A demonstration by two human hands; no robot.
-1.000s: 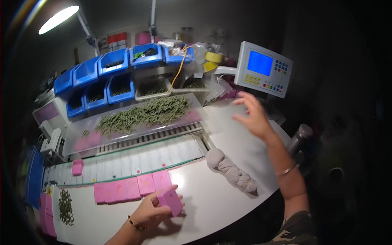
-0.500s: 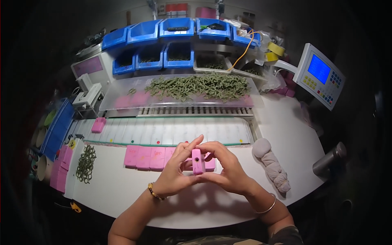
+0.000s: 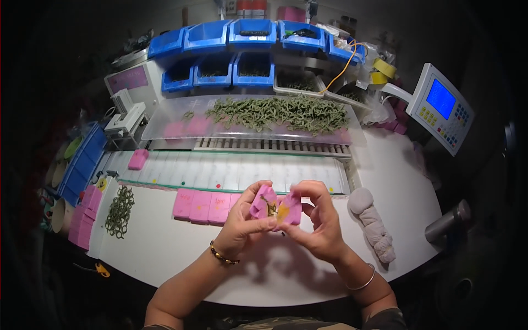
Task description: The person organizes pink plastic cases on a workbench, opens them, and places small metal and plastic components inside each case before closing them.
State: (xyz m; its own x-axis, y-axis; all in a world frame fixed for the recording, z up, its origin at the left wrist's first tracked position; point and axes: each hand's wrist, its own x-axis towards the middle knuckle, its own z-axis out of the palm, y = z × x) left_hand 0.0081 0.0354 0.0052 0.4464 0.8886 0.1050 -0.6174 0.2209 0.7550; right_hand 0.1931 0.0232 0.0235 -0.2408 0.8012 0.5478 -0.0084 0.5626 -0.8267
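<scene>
Above the white worktop, a pink rubber mold is parted into two halves in front of me. My left hand (image 3: 237, 226) is closed round the left half (image 3: 259, 203), in whose face a small dark green piece (image 3: 271, 208) sits. The right half (image 3: 294, 212) is pinched between thumb and fingers of my right hand (image 3: 325, 234); its inner face has a yellowish patch. The halves meet or nearly meet at the middle. Just beyond my left hand lies a row of pink molds (image 3: 200, 207), partly hidden by it.
Behind is a clear tray (image 3: 165, 118) heaped with green twisted pieces (image 3: 280, 113). Green ring-shaped pieces (image 3: 121, 213) lie at left. A knotted cloth bundle (image 3: 372, 225) and metal cylinder (image 3: 448, 221) are right. Blue bins (image 3: 253, 36) and a keypad screen (image 3: 441, 99) stand farther back.
The pink mold, held together edge-on before, has been opened, so its inner faces and the green piece now show. My view has shifted slightly.
</scene>
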